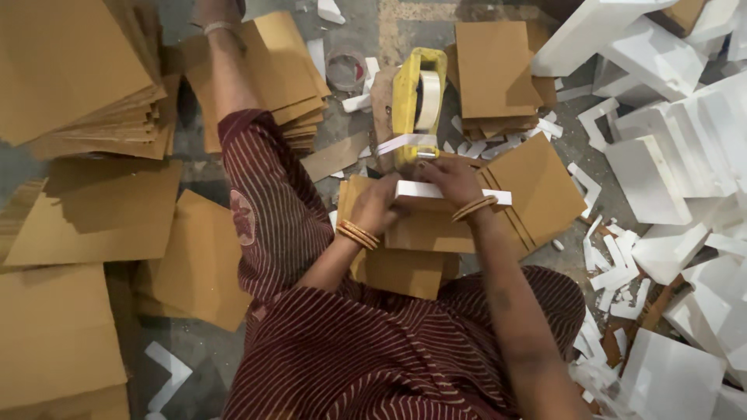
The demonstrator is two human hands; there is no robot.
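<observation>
I sit on the floor with my left hand (pixel 379 204) and my right hand (pixel 451 179) both gripping a white foam strip (pixel 498 197) laid across a folded brown cardboard piece (pixel 424 233) in front of me. Just beyond my hands stands a yellow tape dispenser (pixel 416 101) with a roll of pale tape, and a strip of tape hangs from it toward my fingers. Bangles ring both wrists. More brown cardboard sheets (pixel 401 272) lie under the piece I hold.
Stacks of brown cardboard sheets (pixel 78 78) fill the left side and another stack (pixel 494 70) lies at the back. White foam blocks and offcuts (pixel 669 155) pile up on the right. My leg in maroon striped cloth (pixel 257 194) stretches forward on the left.
</observation>
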